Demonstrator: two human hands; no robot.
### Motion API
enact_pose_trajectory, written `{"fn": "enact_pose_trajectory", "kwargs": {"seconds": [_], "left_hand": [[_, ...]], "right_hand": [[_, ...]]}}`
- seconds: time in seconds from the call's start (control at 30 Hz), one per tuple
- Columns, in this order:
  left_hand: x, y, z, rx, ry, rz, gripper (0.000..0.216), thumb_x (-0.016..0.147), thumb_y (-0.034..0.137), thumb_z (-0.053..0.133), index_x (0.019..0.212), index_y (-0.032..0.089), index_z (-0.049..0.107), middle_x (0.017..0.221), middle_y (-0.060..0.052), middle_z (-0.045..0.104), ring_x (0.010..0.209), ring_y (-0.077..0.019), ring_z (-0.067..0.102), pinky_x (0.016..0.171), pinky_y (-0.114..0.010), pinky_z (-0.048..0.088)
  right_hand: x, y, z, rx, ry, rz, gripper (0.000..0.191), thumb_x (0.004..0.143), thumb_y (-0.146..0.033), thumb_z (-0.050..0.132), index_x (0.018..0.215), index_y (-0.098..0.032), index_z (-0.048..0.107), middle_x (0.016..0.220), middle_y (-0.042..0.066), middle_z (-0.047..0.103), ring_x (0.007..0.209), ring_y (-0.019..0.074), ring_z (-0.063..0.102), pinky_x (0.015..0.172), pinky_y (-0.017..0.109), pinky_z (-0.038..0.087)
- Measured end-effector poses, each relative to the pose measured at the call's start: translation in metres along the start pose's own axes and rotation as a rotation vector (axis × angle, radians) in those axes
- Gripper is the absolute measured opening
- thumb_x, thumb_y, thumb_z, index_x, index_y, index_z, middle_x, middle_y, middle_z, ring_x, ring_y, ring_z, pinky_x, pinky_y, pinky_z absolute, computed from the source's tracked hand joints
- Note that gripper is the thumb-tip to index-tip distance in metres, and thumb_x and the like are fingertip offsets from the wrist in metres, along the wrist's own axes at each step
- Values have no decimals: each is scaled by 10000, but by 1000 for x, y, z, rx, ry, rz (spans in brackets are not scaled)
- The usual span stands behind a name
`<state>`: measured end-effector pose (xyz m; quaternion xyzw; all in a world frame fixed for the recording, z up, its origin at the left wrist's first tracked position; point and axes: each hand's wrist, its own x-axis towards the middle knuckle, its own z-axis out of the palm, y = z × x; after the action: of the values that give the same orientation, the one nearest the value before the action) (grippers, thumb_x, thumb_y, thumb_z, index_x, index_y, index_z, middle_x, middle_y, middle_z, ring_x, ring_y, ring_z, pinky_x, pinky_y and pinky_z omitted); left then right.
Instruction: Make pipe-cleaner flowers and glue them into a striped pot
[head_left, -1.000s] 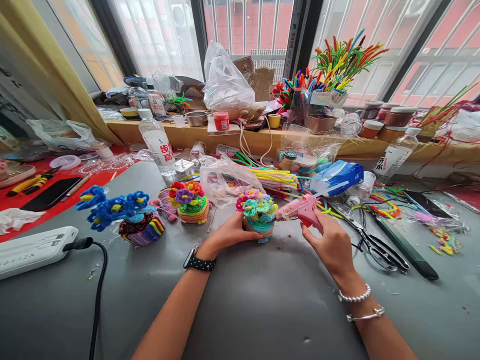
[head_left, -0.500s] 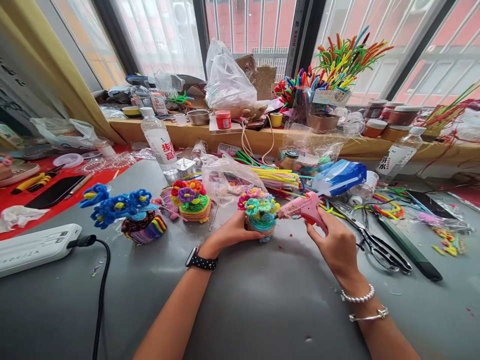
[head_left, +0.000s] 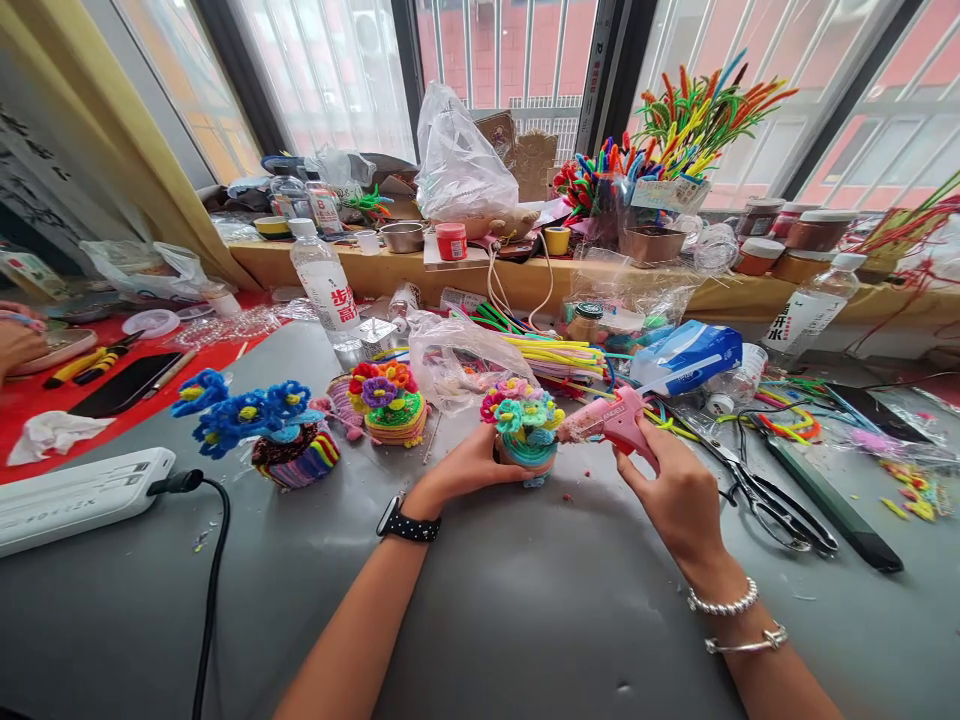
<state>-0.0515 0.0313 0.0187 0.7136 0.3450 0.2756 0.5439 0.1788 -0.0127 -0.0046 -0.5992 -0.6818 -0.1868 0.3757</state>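
My left hand (head_left: pixel 469 467) wraps round a small pipe-cleaner flower pot (head_left: pixel 525 428), teal below with pink, yellow and turquoise blooms on top, standing on the grey table (head_left: pixel 480 600). My right hand (head_left: pixel 675 495) is closed on the grip of a pink glue gun (head_left: pixel 611 420). The gun's nozzle points left and touches the side of the flower pot. A black watch sits on my left wrist and two silver bracelets on my right.
Two finished flower pots, blue (head_left: pixel 259 430) and multicolour (head_left: pixel 386 400), stand to the left. Black scissors (head_left: pixel 765 495) and a dark bar (head_left: pixel 832 510) lie at right. A white power strip (head_left: pixel 79 495) with black cable is front left. Pipe-cleaner bundles, bags and bottles crowd the back and sill.
Hands, pot and glue gun keep the same hold. The view has shifted slightly, so everything sits a little further right and lower in the picture.
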Motion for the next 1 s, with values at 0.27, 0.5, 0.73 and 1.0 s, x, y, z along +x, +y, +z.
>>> {"fn": "enact_pose_trajectory", "kwargs": {"seconds": [0.27,0.5,0.73,1.0], "left_hand": [[0,2,1,5,-16,-7,518,637,334,655,1103,154,516,1112,-68,583,1060,-223,499,926,-337,368],[0,1,-1,28,16,-15,572,617,312,671,1129,143,479,1159,-89,549,1074,-229,487,921,-346,371],[1,-3,-1,1,9,-26,551,616,334,673,1091,134,480,1114,-94,571,1019,-226,522,898,-351,395],[0,6,0,48,9,-60,523,620,370,659,1069,148,508,1077,-75,592,991,-231,536,877,-358,402]], "right_hand": [[0,-2,2,-15,22,9,370,766,-322,491,1035,-78,562,927,144,650,830,235,601,716,342,483],[3,2,-1,-40,69,136,472,745,-426,502,1071,-86,534,969,155,625,869,256,574,754,359,449],[8,17,5,-78,-84,284,483,714,-438,502,1031,-76,547,897,159,624,793,274,572,675,363,434],[11,15,22,-102,-384,346,386,702,-411,516,918,-100,594,783,130,634,690,244,566,577,317,400]]}}
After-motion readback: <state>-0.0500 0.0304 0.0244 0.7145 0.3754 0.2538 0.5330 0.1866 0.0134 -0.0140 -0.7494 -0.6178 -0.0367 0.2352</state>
